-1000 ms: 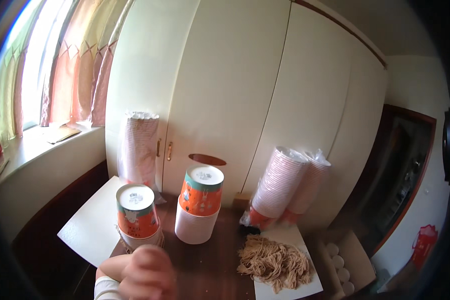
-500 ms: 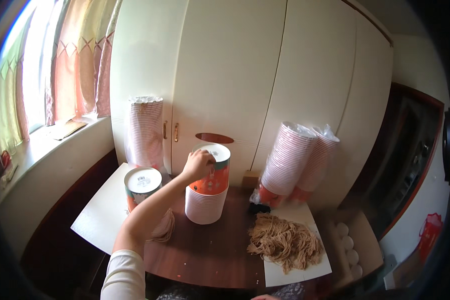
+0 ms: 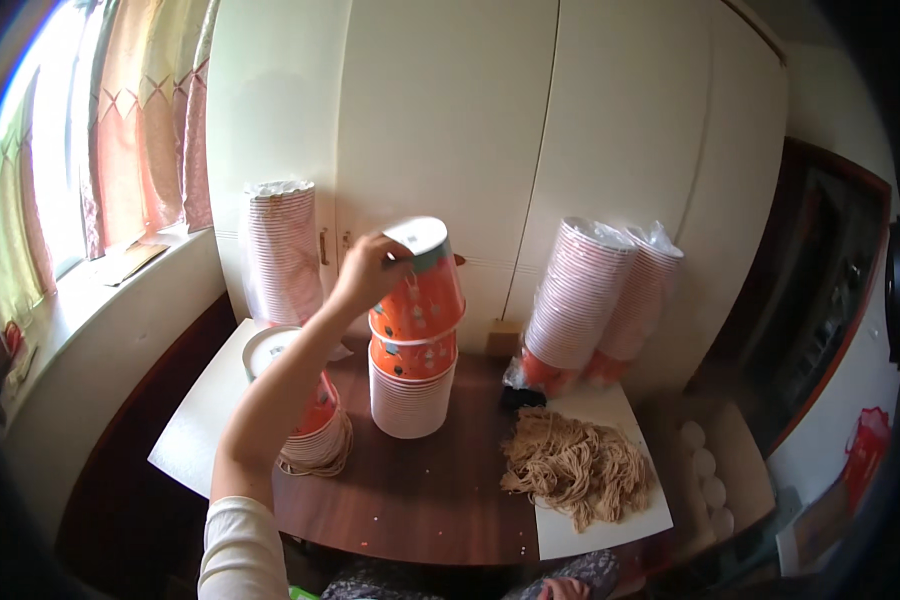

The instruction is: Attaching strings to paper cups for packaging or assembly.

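My left hand (image 3: 375, 268) grips the base rim of an upside-down paper bucket (image 3: 422, 290), orange with a green band and white bottom. It is raised partway off a stack of upturned nested buckets (image 3: 410, 405) standing mid-table. Behind my left forearm is another stack of upturned buckets (image 3: 320, 428), with tan cord loops hanging round its lower part; my arm partly hides it. A heap of tan cords (image 3: 575, 465) lies on a white board (image 3: 560, 540) at the right. At the lower edge my right hand (image 3: 565, 589) rests by my lap, mostly cut off.
Plastic-wrapped bucket stacks stand at the back left (image 3: 278, 255) and back right (image 3: 575, 295). A small black item (image 3: 522, 398) sits by the cords. To the right, an open cardboard box (image 3: 750, 470) holds several white round things. A white cabinet (image 3: 440, 120) rises behind the table (image 3: 420, 510).
My left hand has moved up, lifting the top bucket partly off the middle stack and exposing the orange bucket below. More of my right hand shows at the lower edge.
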The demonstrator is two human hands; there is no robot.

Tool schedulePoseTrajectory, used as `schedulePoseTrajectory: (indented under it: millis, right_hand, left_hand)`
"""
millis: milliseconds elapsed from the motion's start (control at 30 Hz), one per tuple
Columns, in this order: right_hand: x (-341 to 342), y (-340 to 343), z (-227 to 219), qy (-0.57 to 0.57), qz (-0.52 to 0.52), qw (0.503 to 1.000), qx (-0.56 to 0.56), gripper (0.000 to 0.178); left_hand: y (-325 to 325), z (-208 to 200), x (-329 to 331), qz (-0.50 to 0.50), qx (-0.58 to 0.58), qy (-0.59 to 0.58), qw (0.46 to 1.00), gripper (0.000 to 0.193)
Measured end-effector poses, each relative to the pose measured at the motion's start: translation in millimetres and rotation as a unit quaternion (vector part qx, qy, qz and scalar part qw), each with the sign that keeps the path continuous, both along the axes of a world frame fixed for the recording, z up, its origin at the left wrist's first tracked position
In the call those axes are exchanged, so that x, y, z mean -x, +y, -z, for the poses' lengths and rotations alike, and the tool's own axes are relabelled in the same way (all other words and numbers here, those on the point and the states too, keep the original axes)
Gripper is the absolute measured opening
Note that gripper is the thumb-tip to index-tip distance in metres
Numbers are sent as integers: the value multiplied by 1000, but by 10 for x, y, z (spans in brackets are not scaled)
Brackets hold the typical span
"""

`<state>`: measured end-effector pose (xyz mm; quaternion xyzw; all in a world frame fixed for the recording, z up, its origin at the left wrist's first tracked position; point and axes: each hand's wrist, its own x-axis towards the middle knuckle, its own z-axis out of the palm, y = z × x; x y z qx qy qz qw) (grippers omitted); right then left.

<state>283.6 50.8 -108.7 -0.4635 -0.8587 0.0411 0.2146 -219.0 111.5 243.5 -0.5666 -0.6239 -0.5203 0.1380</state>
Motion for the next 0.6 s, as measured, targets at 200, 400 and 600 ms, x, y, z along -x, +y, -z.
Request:
schedulePoseTrajectory:
  millis: [200, 400, 600]
  right_hand:
    - [262, 57, -568, 232, -22, 972, 10, 15]
    - [568, 218, -1014, 310, -150, 915, 210, 49]
    - [1066, 241, -930, 568, -211, 693, 392, 78]
  left_hand:
    - [-662, -54, -137, 106, -230, -45, 966, 15]
    - [-1049, 1237, -831, 257, -185, -498, 807, 10]
    - [-1437, 2672, -1750, 294, 107, -807, 501, 26]
